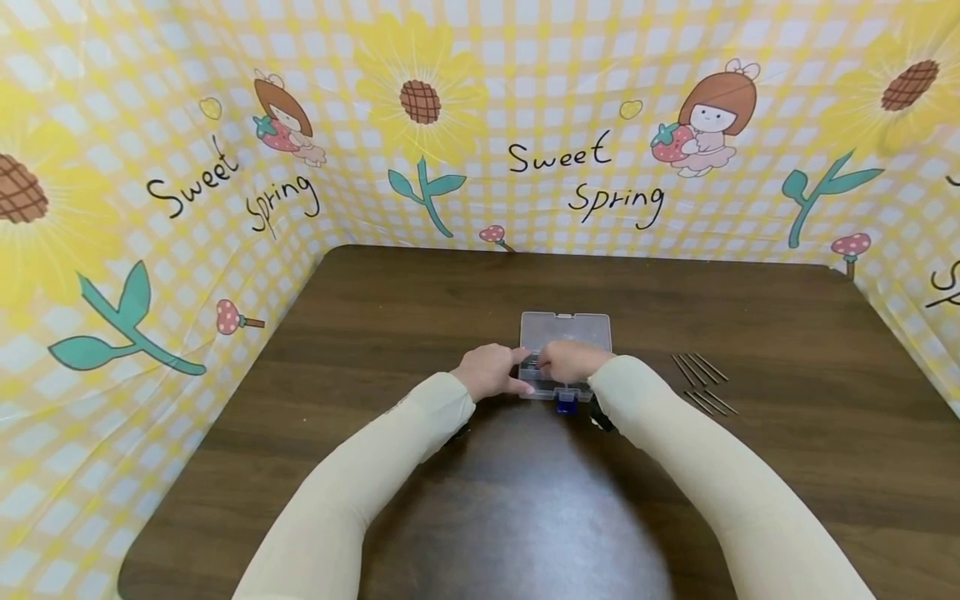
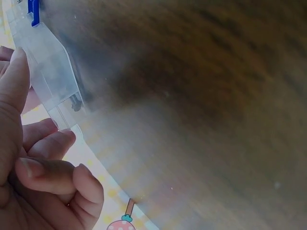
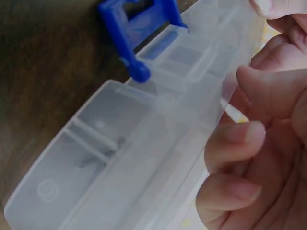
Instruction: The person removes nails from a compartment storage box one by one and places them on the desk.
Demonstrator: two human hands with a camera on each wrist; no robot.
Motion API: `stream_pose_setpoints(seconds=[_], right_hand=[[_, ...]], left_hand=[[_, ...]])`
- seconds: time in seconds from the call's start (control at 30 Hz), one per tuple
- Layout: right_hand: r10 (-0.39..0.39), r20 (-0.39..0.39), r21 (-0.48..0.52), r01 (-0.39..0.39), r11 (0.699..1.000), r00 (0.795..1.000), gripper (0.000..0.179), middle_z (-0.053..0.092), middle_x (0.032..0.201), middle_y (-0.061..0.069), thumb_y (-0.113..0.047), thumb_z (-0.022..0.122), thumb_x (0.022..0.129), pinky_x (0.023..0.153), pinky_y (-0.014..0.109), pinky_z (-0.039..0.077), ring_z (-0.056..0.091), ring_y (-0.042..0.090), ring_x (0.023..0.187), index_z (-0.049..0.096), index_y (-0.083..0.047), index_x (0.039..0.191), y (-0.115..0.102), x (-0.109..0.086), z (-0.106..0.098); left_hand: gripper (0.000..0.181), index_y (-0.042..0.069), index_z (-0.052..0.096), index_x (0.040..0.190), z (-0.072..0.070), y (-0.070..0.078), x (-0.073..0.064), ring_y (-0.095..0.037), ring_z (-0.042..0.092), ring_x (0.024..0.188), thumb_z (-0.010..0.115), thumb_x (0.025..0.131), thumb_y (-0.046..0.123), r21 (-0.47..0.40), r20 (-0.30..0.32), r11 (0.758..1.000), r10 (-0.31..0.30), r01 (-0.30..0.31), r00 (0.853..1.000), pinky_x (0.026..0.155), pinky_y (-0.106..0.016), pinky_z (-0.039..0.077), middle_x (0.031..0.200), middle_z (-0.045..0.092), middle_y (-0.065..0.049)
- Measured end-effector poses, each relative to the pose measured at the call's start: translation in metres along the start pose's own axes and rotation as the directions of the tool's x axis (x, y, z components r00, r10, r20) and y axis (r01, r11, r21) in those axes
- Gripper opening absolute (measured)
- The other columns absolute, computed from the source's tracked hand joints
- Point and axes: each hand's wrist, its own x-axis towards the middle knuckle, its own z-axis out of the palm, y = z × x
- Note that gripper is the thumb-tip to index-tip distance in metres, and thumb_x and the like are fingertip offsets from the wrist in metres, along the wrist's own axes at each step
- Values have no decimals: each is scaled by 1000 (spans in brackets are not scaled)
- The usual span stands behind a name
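Observation:
A clear plastic compartment box (image 1: 551,327) lies on the table with its lid raised at the back and a blue latch (image 1: 566,407) at the front. My left hand (image 1: 491,371) grips the box's left end, thumb at the near side and fingers farther back. Over the compartments is my right hand (image 1: 573,361), fingers bent and reaching down into the box's left part. In the right wrist view, its thumb and curled fingers (image 3: 235,143) overlap the box wall; I cannot tell whether they pinch anything. Small dark pieces (image 3: 103,155) show through the translucent wall.
Several thin metal rods (image 1: 701,368) lie in two groups on the brown wooden table (image 1: 420,300), right of the box. A yellow checked cloth (image 1: 540,108) with flowers and lettering stands around the table's back and sides.

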Motion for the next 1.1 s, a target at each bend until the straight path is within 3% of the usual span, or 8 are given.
stream_pose_setpoints(seconds=[0.07, 0.17, 0.33, 0.57, 1.1], right_hand=[[-31, -10, 2, 31, 1000, 999, 20, 63, 83, 6, -2, 50, 95, 72, 32, 45, 51, 16, 71, 70, 2, 98, 2, 0, 0], [-66, -55, 8, 66, 998, 996, 17, 62, 77, 2, -1, 54, 93, 69, 30, 45, 51, 13, 67, 71, 0, 90, 6, -1, 1], [-79, -120, 33, 84, 996, 990, 13, 70, 91, 7, -1, 61, 89, 80, 36, 51, 62, 17, 82, 74, -2, 94, 10, -4, 1], [-16, -130, 57, 24, 998, 991, 14, 71, 97, 8, -2, 64, 87, 84, 39, 51, 65, 22, 93, 74, -4, 97, 12, -5, -1], [27, -195, 86, -11, 996, 980, 19, 71, 102, 8, -5, 62, 86, 83, 41, 51, 65, 23, 95, 74, -5, 100, 18, -18, -9]], left_hand=[[70, 17, 48, 143, 1, 1, 1, -17, 59, 77, 69, 84, 47, -4, -2, 1000, 3, -3, 1000, 57, -30, 46, 119, 66, -10], [70, 17, 48, 143, 1, 1, 1, -19, 63, 84, 69, 84, 47, -6, -4, 1000, 6, -6, 1000, 61, -32, 50, 120, 65, -10], [69, 16, 48, 143, 1, 2, 1, -23, 65, 96, 69, 84, 46, -8, -9, 1000, 18, -18, 1000, 67, -36, 53, 123, 64, -10], [69, 15, 48, 143, 0, 4, 1, -23, 65, 97, 69, 84, 46, -20, 2, 999, 24, -24, 1000, 66, -35, 53, 122, 64, -11], [69, 14, 51, 140, -1, 1, 3, -22, 64, 103, 70, 83, 47, -29, 8, 1000, 1, 0, 1000, 74, -35, 53, 130, 59, -9]])
